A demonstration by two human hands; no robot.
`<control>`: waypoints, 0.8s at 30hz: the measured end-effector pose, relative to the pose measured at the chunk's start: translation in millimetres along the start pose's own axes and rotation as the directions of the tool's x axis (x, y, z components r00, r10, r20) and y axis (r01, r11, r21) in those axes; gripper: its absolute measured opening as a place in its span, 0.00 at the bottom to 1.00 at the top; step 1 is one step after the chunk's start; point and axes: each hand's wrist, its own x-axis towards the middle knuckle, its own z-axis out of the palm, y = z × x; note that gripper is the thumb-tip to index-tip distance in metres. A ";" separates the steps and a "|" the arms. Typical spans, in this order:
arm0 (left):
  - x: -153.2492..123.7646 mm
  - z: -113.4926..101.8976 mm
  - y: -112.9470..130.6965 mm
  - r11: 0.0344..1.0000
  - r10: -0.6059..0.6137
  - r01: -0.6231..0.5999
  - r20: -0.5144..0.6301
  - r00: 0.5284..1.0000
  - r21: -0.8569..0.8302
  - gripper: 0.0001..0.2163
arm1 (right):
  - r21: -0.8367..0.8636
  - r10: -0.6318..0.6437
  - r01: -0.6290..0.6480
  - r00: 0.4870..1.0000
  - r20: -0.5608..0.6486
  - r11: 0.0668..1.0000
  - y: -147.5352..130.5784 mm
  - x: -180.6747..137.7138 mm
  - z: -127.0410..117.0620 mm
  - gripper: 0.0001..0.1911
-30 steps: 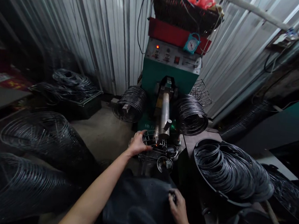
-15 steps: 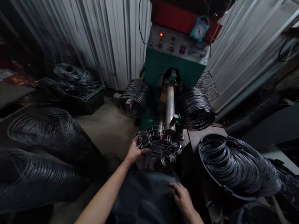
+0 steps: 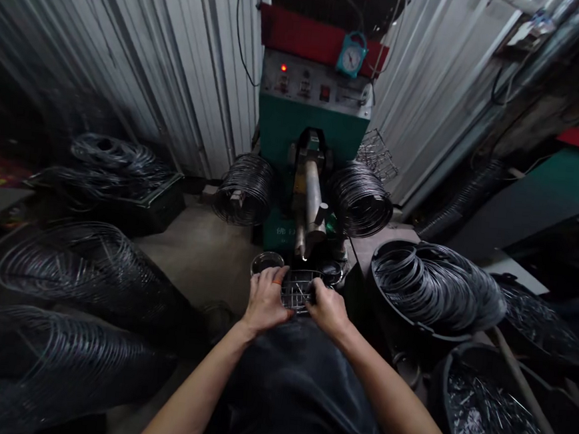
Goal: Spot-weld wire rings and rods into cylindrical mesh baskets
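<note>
Both hands are now on the wire basket (image 3: 298, 290), which sits at the lower centre of the frame. The left hand (image 3: 266, 297) grips its left end, fingers over the far side and thumb along the near edge; the right hand (image 3: 330, 307) is closed on its right end, though the fingertips are partly hidden.

Half a second ago the left hand alone had the basket, up around the tip of the metal arm (image 3: 313, 191), while the right hand was apart over the dark apron (image 3: 302, 372). The right hand has since come up to join, and the basket has dropped toward the lap — a gap seems to show between its far edge and the arm's tip. So the basket looks free of the machine (image 3: 310, 117) for now, and a two-handed hold should make it easier to turn or steady.

The red light (image 3: 284, 68) glows at upper centre — wire rings (image 3: 444, 289) crowd the right of the frame.
</note>
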 end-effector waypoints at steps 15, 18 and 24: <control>21.0 -4.9 13.8 0.995 -0.097 0.100 0.133 0.986 -0.013 0.38 | 0.295 -0.447 0.466 0.885 -0.135 0.834 45.3 4.2 13.2 0.17; 25.1 -1.0 12.6 0.997 -0.078 0.080 0.133 0.988 -0.007 0.38 | 0.267 -0.440 0.456 0.890 -0.121 0.849 46.0 8.8 14.2 0.15; 30.4 2.2 7.6 0.998 -0.049 0.052 0.159 0.986 -0.019 0.37 | 0.185 -0.448 0.463 0.886 -0.117 0.867 46.4 17.8 16.2 0.13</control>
